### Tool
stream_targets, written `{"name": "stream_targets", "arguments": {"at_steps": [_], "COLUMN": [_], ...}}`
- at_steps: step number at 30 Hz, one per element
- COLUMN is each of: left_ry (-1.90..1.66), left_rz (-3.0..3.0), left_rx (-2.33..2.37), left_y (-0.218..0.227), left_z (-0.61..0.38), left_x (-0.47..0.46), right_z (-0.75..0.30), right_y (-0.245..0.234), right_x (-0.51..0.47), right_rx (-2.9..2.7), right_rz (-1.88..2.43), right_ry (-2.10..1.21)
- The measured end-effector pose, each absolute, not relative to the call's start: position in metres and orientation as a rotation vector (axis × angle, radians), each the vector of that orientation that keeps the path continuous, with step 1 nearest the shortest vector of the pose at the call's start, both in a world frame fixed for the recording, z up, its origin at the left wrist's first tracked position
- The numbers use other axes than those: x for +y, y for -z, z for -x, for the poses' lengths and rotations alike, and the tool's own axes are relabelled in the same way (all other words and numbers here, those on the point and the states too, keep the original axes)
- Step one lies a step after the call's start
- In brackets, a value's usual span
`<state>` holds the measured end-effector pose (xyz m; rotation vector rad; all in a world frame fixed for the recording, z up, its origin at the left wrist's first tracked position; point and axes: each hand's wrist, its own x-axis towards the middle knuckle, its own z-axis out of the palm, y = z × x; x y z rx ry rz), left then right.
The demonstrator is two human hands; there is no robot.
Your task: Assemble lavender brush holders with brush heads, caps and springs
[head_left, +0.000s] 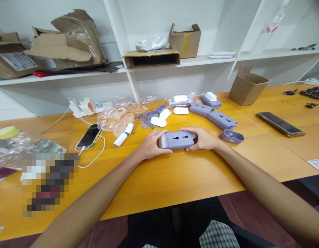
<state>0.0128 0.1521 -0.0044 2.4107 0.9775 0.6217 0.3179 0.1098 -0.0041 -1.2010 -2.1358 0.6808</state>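
A purple-grey plastic housing [180, 140] with two dark keyhole slots and a pale translucent end lies between my hands above the wooden table. My left hand [152, 144] grips its pale left end, thumb in front and fingers behind. Around the right end, my right hand [201, 138] is closed in the same way. To the right sits an open purple cup-like part [232, 136]. Behind it are slotted purple housings [222, 119]. White oval caps [158, 121] and two white rollers [120, 139] lie beyond my left hand.
Springs, small purple parts and clear plastic wrap [110, 117] cover the back left. A charging phone [90, 135] and power strip [84, 107] stand left. Another phone [279, 124] and an open carton [248, 86] are at right. Shelves with boxes rise behind.
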Motion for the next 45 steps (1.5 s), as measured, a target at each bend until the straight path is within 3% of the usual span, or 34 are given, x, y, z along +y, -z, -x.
{"name": "stream_targets", "arguments": {"at_steps": [17, 22, 28, 45], "left_ry": [-0.714, -0.938, -0.708, -0.694], "left_rz": [-2.361, -1.854, -1.58, -2.016], "left_rx": [0.944, 0.832, 0.683, 0.708], "left_y": [0.005, 0.013, 0.021, 0.013], "left_z": [-0.017, -0.018, -0.002, 0.001], "left_x": [0.147, 0.162, 0.183, 0.177], "right_z": [-0.314, -0.317, -0.322, -0.324], "right_y": [0.005, 0.013, 0.011, 0.013], "right_x": [0.11, 0.118, 0.119, 0.12], "right_rx": [-2.102, -1.998, -2.006, -2.08], "right_rz": [1.18, 1.254, 1.319, 1.235], "right_ry": [-0.737, -0.627, -0.69, -0.646]}}
